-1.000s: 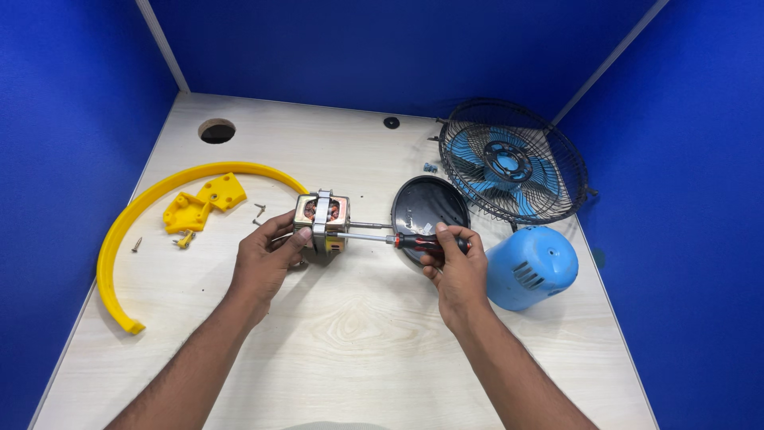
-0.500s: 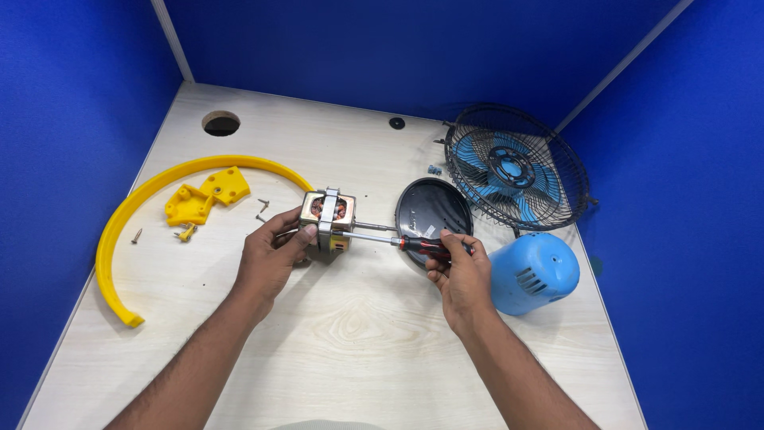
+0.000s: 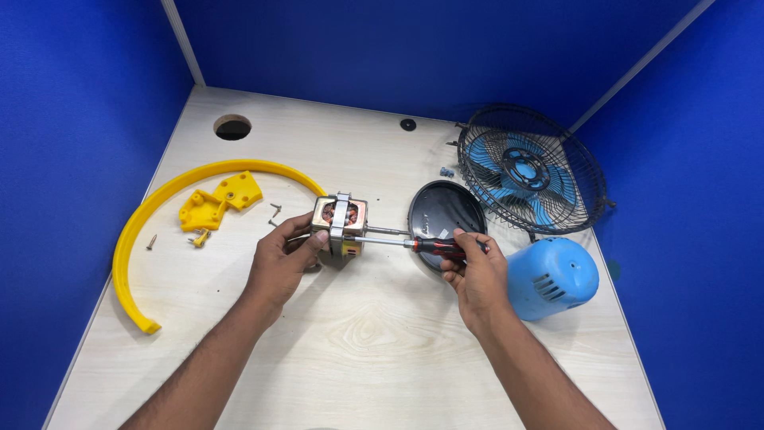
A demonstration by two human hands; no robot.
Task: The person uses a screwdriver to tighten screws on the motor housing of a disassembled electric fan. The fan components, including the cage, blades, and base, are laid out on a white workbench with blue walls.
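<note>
My left hand (image 3: 282, 259) grips a small electric fan motor (image 3: 341, 224) with copper windings and a metal frame, holding it just above the table. My right hand (image 3: 476, 271) holds a screwdriver (image 3: 430, 244) with a red and black handle. Its metal shaft runs left and its tip meets the motor's right side. A second thin metal rod, the motor's shaft, sticks out parallel just above it.
A black round plate (image 3: 446, 215) lies under the screwdriver. A black wire fan guard with blue blades (image 3: 529, 171) and a blue motor cover (image 3: 553, 276) lie at the right. A yellow curved ring piece (image 3: 151, 215), yellow brackets (image 3: 219, 201) and loose screws (image 3: 274, 211) lie at the left on the pale wooden table (image 3: 374, 342).
Both hands stay on the motor and screwdriver in almost the same pose. Only the view has shifted slightly.
</note>
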